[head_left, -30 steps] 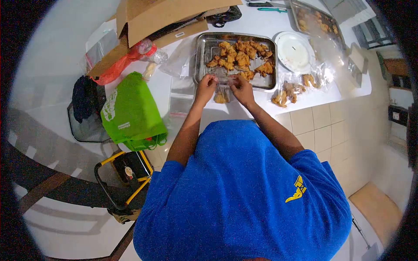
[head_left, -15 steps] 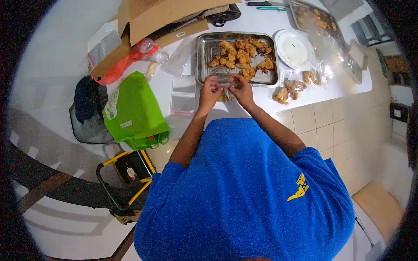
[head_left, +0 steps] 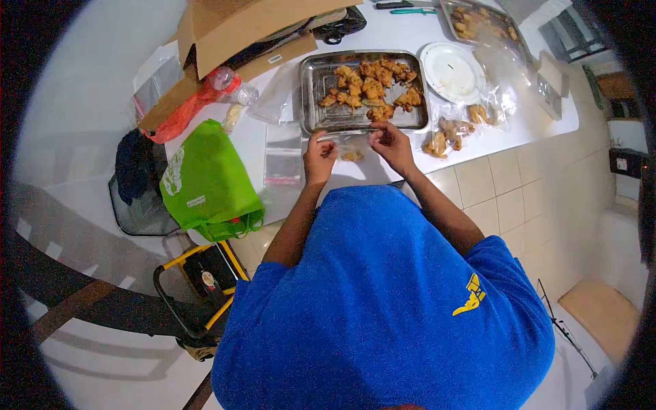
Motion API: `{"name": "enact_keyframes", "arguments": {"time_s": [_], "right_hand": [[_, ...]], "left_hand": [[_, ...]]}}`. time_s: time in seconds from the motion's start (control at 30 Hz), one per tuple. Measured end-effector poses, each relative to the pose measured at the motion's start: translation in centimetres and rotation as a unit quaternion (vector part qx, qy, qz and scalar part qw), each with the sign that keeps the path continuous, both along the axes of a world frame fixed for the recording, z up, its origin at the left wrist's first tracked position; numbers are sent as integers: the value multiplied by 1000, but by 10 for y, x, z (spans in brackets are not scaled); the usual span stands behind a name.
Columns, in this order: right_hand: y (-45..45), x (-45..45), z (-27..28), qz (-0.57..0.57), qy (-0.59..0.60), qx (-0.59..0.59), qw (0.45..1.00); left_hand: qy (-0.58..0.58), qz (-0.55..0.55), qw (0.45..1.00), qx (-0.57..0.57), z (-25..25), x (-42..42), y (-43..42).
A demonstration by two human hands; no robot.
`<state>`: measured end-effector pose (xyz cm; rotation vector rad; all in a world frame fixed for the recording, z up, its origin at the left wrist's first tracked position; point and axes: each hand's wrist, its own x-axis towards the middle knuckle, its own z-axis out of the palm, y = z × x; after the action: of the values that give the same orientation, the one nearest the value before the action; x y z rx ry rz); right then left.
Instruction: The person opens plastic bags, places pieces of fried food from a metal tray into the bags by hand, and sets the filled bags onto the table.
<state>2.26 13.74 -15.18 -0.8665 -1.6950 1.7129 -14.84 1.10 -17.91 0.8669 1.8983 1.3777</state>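
- Bench (head_left: 249, 143): white, under and all around the hands.
- Cardboard box (head_left: 253, 34): beyond the left hand and off to its left, flaps up.
- Metal tray (head_left: 321, 82): straight ahead of both hands, near rim just past the fingertips; fried pieces (head_left: 372, 85) inside, gaps between some.
- Green bag (head_left: 213, 181): left of the left hand, well apart from it.
- White plate (head_left: 452, 72): ahead and right of the right hand.
- Flat clear bags (head_left: 282, 154): just left of the left hand.
- Bagged pieces (head_left: 447, 137): right of the right hand, near it.
- Left hand (head_left: 320, 158), right hand (head_left: 393, 147): apart, fingers curled, one each side of the small bag's top; can't tell if either pinches it.
- Small clear bag (head_left: 352, 145): between the hands, a fried piece (head_left: 352, 156) low in it.
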Motion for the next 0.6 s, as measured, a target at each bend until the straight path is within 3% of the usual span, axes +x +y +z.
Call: {"name": "enact_keyframes", "arguments": {"time_s": [0.1,0.23,0.4,0.53,0.6], "right_hand": [[-1,4,3,35,-23,15,999],[-3,6,4,56,-38,44,997],[-2,10,2,46,-11,-6,999],[3,18,4,36,-35,49,998],[3,18,1,28,-14,27,999]], "left_hand": [[34,25,995,89,-3,12,3],[75,-24,997,18,16,14,14],[24,-23,997,74,13,19,29],[-63,-48,990,113,9,29,34],[-29,-90,993,66,3,25,36]]}}
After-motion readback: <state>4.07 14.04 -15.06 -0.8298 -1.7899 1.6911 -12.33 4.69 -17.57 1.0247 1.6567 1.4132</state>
